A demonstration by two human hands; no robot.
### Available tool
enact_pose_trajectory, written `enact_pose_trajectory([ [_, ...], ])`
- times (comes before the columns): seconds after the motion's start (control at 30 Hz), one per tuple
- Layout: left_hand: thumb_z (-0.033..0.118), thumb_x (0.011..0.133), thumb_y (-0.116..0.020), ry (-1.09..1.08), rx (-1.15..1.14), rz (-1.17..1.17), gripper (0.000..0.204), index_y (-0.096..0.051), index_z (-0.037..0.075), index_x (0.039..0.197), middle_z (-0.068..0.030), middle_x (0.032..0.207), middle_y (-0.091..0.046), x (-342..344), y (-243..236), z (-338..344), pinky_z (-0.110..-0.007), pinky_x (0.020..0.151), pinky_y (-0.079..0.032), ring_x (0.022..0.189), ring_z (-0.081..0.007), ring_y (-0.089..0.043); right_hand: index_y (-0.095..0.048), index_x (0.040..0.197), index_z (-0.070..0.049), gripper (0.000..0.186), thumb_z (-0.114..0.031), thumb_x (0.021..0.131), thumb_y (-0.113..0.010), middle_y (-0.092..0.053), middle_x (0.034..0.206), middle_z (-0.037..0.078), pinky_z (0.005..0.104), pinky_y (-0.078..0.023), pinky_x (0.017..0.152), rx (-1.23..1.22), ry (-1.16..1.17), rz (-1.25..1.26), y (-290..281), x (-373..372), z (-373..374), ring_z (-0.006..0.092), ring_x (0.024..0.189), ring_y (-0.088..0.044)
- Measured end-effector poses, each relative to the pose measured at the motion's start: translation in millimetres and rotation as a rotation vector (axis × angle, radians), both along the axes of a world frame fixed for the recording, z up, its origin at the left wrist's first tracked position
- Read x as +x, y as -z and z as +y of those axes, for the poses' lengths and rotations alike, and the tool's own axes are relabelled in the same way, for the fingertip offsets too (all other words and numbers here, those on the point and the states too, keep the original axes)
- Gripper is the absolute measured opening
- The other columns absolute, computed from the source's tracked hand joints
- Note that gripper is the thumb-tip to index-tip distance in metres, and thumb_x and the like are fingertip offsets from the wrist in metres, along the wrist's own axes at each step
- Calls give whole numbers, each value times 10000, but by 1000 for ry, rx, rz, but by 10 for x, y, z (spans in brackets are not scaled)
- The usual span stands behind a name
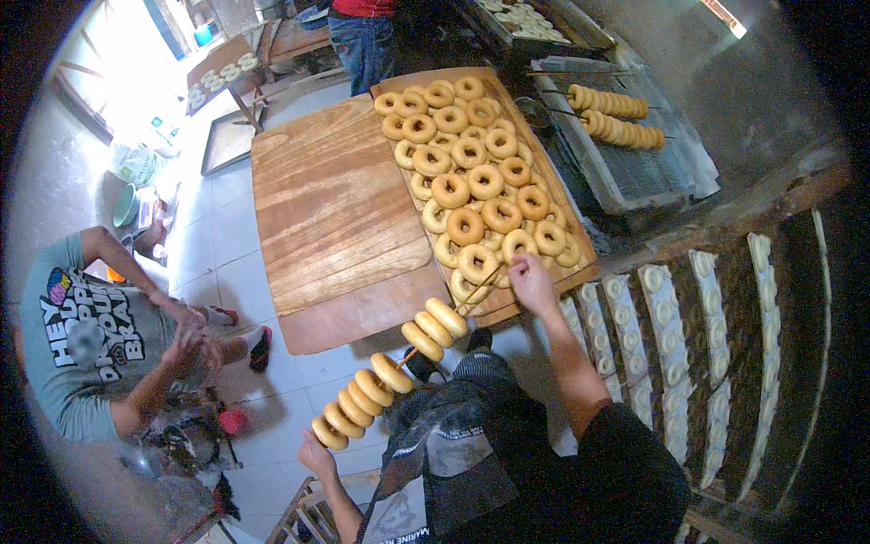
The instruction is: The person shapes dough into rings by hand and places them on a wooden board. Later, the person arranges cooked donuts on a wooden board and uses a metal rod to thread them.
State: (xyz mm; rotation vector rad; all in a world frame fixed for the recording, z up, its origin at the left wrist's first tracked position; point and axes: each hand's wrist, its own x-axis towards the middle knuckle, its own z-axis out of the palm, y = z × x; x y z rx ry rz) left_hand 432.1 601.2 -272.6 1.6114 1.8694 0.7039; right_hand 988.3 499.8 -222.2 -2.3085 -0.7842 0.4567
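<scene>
A thin stick (408,356) slants up and to the right in front of me, threaded with ring doughnuts (361,399). Several sit toward its lower end, and three (434,328) sit further up, past a gap. My left hand (317,455) is closed round the stick's lower end, right beside the last ring. At the near edge of a big pile of golden doughnuts (485,181), my right hand (533,283) pinches the rim of one doughnut (519,243). The stick's far end reaches over the pile's near edge, close to my right fingers.
The pile covers the right side of a wooden table (340,199). Beyond it, two loaded sticks (616,102) lie on a wire rack (625,163). Rows of pale rings on cloth strips (666,344) stand at right. A seated person (100,335) is at left, another person (362,41) beyond the table.
</scene>
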Motion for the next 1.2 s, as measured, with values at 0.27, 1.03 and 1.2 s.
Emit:
enact_pose_trajectory([
  [0.27,379,1031,-352,163,-62,-36,635,-645,-23,635,-78,482,-557,526,-30,160,-370,466,-381,429,-187,-501,-361,1211,-36,497,-165,854,-682,-611,1068,131,355,-479,830,623,98,471,197,-962,-251,201,999,-594],
  [1.03,487,1020,-259,75,-124,68,756,-667,-13,627,-119,518,-598,1884,-381,271,-421,579,-438,507,-281,-570,-214,1291,-72,767,-200,797,-787,-576,1103,212,367,-505,878,483,-102,498,-390,601,360,237,1042,-583],
  [1.2,488,1020,-275,-48,-199,49,743,-669,-36,669,-132,558,-609,2645,-518,341,-415,588,-448,545,-254,-589,-242,1247,-62,745,-161,769,-804,-528,1099,150,372,-513,867,712,-87,725,-273,1545,1001,241,1035,-580],
])
